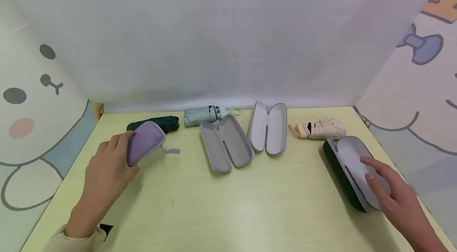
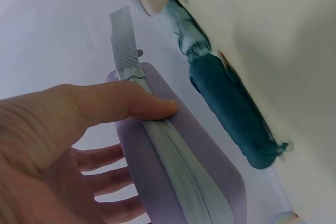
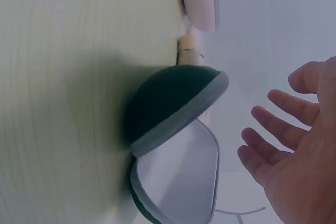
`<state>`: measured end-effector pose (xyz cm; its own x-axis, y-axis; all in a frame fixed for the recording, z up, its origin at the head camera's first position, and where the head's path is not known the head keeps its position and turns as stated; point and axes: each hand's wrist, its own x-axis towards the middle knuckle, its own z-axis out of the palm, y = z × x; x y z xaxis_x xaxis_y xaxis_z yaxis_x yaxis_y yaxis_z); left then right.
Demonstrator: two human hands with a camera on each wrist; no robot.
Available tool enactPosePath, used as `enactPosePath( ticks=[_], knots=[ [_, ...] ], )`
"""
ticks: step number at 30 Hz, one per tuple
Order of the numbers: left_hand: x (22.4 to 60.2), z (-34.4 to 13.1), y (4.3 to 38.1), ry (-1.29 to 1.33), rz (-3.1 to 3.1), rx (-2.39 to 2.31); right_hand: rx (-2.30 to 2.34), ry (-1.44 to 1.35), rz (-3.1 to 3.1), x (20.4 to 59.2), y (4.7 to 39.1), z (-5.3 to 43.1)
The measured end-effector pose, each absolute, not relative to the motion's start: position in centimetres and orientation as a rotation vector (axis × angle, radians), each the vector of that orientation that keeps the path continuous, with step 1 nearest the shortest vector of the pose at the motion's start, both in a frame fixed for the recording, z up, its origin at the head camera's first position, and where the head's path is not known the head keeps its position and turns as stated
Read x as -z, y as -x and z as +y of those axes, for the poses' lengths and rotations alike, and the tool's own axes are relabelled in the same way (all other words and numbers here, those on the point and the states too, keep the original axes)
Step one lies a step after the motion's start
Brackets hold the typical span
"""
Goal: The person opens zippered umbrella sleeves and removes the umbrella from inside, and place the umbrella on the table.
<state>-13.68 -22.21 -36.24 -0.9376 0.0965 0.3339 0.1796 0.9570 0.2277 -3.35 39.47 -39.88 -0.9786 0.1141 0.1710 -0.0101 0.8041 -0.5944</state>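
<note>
My left hand (image 1: pixel 107 168) grips a closed purple zip case (image 1: pixel 147 141), raised over the left side of the table. In the left wrist view, the thumb (image 2: pixel 152 107) presses along its grey zipper band and the other fingers go behind it. A grey pull tab (image 2: pixel 125 38) sticks out from one end. On the right, a dark green case (image 1: pixel 339 172) lies spread open, its pale grey lining facing up. My right hand (image 1: pixel 401 196) hovers over that case with fingers loosely spread, and in the right wrist view a gap shows between them.
Two more cases with grey linings, one at center (image 1: pixel 237 145) and one further back (image 1: pixel 276 129), lie open. Along the back are a dark green folded umbrella (image 1: pixel 169 124), a light teal folded umbrella (image 1: pixel 200 116) and a beige folded umbrella (image 1: pixel 325 129). A pale curtain (image 1: pixel 228 37) hangs behind.
</note>
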Motion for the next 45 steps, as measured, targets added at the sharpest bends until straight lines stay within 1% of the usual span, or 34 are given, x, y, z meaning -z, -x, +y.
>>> enactPosePath(
  ticks=[6, 13, 18, 23, 29, 39, 45],
  knots=[
    [36.0, -19.7, 11.8, 0.302, -2.767, 0.338, -0.911, -0.065, -2.769, 39.5, 3.1, 37.4],
    [36.0, -17.1, 9.6, 0.437, -2.783, 0.310, -0.892, -0.319, -2.672, 38.9, 3.5, 34.6],
    [36.5, -15.4, 8.4, 0.537, -2.815, 0.269, -0.886, -0.395, -2.706, 38.9, 3.8, 32.7],
    [37.0, -13.7, 7.3, 0.584, -2.896, 0.216, -0.926, -0.458, -2.730, 39.7, 4.2, 31.2],
    [38.0, -11.7, 6.3, 0.664, -2.979, 0.176, -0.909, -0.503, -2.759, 40.6, 4.3, 29.4],
    [40.3, -9.2, 5.5, 0.965, -2.933, 0.308, -1.089, -0.651, -2.741, 41.4, 4.6, 25.5],
    [41.3, -7.5, 5.5, 1.070, -2.873, 0.288, -1.127, -0.720, -2.857, 42.1, 4.6, 23.5]
  ],
)
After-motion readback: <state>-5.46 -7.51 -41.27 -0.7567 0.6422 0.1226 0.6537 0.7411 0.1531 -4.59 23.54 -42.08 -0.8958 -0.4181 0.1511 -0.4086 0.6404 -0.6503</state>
